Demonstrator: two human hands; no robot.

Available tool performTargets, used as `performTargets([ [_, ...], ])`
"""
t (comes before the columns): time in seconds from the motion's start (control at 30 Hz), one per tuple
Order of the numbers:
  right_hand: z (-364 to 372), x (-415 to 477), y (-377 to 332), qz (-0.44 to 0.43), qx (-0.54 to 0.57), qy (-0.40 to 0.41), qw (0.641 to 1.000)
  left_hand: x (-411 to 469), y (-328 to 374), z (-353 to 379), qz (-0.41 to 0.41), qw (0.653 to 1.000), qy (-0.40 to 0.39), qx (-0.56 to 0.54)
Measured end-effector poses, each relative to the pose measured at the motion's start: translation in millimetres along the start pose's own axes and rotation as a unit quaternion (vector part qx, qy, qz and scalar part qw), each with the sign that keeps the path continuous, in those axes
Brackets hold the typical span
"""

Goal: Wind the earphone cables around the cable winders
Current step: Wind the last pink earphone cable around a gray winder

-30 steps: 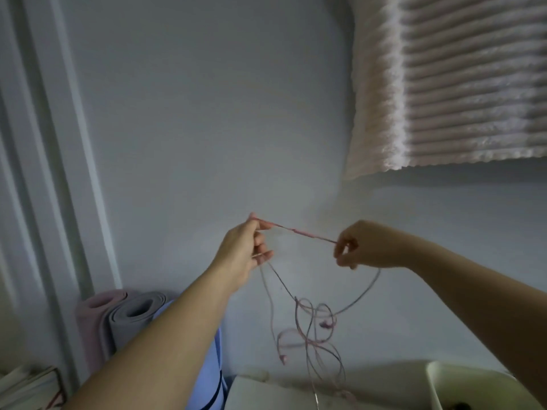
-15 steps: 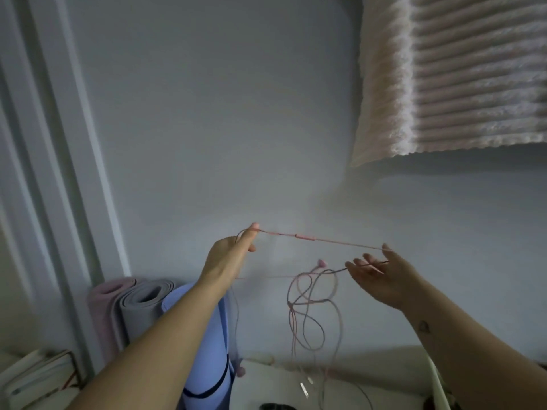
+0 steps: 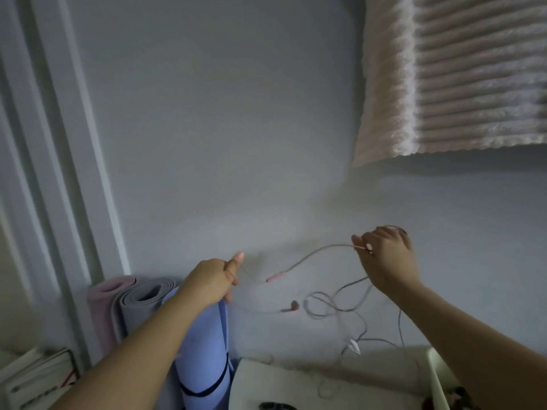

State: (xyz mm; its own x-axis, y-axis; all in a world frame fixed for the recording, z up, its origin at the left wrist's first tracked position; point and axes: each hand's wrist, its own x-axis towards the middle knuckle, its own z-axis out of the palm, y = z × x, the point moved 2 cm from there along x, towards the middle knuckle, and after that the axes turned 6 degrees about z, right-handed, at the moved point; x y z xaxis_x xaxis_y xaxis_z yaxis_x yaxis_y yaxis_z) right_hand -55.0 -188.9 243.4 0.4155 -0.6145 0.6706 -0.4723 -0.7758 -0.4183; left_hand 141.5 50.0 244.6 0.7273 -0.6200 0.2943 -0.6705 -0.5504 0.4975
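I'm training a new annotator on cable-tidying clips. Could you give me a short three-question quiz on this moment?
1. True or false: the left hand and the right hand both hold the pink earphone cable.
2. Which rolled mat does the left forearm cross in front of? A blue, B green, C red.
3. Fill in: the loose earbud hangs ___ the stretch of cable between the hands.

Key: 1 true; 2 A; 3 below.
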Motion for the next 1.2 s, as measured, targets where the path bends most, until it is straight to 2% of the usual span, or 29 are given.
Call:
performTargets([
  [0.13,-6,3,5,0.007,0.021,0.007,1.000,3,-6,-11,-0.024,0.998,0.046,-0.017],
  [0.27,-10,6,4,-0.006,0.050,0.022,0.998,1,-4,-22,-0.032,0.992,0.068,-0.097],
  [0.37,-14,11,-6,0.015,0.131,0.022,0.991,5,7,-20,-0.052,0.978,0.030,-0.200],
  [0.47,-22,16,-18,0.030,0.188,0.006,0.982,5,21,-14,-0.095,0.943,-0.030,-0.318],
  [0.53,-26,19,-28,0.013,0.206,-0.020,0.978,4,29,-11,-0.107,0.927,-0.056,-0.354],
  [0.6,-28,21,-38,-0.036,0.154,-0.062,0.985,2,34,-11,-0.111,0.924,-0.059,-0.362],
  [0.67,-29,22,-46,-0.096,0.041,-0.089,0.991,-1,36,-12,-0.108,0.926,-0.049,-0.359],
  [0.77,-24,18,-47,-0.167,-0.080,-0.107,0.977,-8,39,-11,-0.103,0.927,-0.067,-0.356],
  [0.8,-20,15,-44,-0.178,-0.101,-0.134,0.970,-10,39,-11,-0.106,0.927,-0.079,-0.350],
  [0.87,-10,4,-36,-0.168,-0.133,-0.247,0.945,-15,39,-9,-0.119,0.924,-0.106,-0.348],
  [0.97,10,-20,-22,-0.106,-0.147,-0.414,0.892,-20,39,-6,-0.136,0.899,-0.170,-0.381],
  [1.07,34,-39,-5,-0.036,-0.116,-0.484,0.866,-25,46,-3,-0.131,0.859,-0.219,-0.444],
  [1.17,50,-54,3,0.036,-0.055,-0.523,0.850,-31,56,0,-0.123,0.824,-0.220,-0.507],
  [1.2,52,-58,3,0.034,-0.051,-0.526,0.848,-32,57,2,-0.128,0.819,-0.214,-0.517],
])
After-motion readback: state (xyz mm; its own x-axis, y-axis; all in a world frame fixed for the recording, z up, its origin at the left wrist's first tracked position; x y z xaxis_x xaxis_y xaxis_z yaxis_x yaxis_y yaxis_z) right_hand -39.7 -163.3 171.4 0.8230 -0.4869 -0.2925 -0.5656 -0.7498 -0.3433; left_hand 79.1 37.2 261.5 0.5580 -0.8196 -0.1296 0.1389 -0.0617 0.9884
